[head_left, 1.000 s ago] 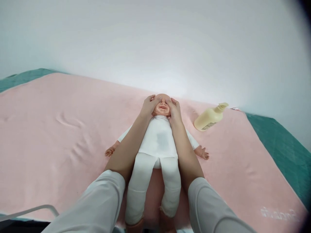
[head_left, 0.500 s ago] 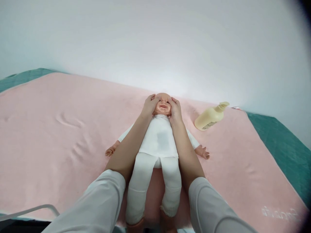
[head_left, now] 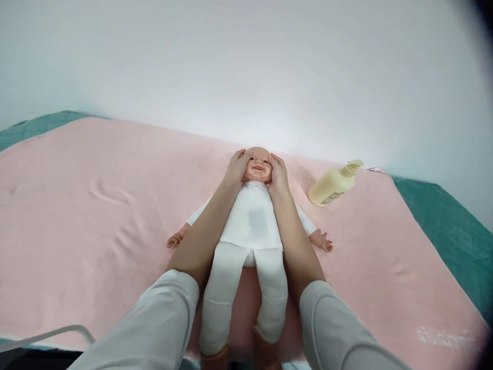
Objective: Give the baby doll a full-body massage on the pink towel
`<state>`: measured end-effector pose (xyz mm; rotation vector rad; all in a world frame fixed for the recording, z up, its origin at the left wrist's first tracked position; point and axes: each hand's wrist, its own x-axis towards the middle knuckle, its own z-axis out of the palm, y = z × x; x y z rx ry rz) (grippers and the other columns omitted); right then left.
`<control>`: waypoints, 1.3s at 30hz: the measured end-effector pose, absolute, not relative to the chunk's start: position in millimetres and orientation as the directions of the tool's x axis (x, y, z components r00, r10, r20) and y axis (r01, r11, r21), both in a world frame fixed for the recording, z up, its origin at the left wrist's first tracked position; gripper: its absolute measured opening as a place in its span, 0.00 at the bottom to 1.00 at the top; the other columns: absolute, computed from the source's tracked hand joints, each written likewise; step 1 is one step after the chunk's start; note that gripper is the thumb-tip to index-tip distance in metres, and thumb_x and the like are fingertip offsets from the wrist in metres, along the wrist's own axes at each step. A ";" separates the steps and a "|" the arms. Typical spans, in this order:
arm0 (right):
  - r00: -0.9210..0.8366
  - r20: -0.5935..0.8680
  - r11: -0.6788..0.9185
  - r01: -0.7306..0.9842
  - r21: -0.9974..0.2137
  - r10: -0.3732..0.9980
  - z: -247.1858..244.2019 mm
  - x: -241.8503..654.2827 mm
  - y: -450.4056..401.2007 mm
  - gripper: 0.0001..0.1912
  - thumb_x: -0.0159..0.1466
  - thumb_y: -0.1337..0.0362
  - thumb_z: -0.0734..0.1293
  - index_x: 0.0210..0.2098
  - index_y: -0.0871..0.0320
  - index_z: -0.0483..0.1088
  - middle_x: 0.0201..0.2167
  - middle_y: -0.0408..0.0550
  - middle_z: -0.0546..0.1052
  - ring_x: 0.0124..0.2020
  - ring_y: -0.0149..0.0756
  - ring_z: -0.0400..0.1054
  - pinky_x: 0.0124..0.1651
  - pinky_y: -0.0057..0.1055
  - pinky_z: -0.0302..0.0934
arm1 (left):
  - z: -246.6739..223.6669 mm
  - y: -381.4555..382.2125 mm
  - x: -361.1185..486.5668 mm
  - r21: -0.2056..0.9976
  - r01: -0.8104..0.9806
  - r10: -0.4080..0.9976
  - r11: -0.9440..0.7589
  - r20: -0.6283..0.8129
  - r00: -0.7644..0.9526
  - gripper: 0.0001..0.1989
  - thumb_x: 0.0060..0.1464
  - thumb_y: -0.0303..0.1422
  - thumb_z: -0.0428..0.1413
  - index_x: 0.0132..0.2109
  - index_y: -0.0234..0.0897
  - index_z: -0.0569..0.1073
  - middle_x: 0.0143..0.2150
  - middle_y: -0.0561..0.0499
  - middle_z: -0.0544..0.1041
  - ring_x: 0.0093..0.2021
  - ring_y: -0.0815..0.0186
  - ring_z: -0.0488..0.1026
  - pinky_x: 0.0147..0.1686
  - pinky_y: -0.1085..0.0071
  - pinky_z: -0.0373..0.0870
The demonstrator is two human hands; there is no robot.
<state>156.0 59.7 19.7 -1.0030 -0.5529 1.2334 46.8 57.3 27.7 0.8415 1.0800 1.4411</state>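
Note:
A baby doll [head_left: 252, 218] in a white top and white leggings lies on its back, head pointing away from me. My left hand [head_left: 238, 165] cups the left side of its head, thumb resting near the brow. On the other side, my right hand [head_left: 278, 169] holds the head the same way, its thumb by the temple. Both palms lie against the doll's cheeks, and some of my fingers are hidden around the head. My forearms run along either side of its body, over its spread arms.
A pink blanket [head_left: 96, 241] lies under the doll, over a green cover [head_left: 442, 221]. To the right of the doll stands a pale yellow pump bottle [head_left: 332, 186]. A white wall [head_left: 231, 67] rises behind. A grey curved tube [head_left: 57, 331] is at lower left.
Both thumbs have slid slightly outward from the doll's brow toward its temples, uncovering more of its eyes. The doll and the bottle stay in place.

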 end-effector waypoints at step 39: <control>0.253 -0.158 0.010 -0.559 -0.829 0.954 13.3 162.4 66.7 0.10 0.56 0.68 0.66 0.39 0.55 0.72 0.35 0.41 0.78 0.40 0.34 0.74 0.51 0.40 0.71 | 37.4 50.4 47.9 0.838 -0.528 0.971 0.138 -0.220 -0.095 0.14 0.59 0.35 0.54 0.50 0.32 0.72 0.45 0.41 0.79 0.44 0.56 0.79 0.45 0.62 0.77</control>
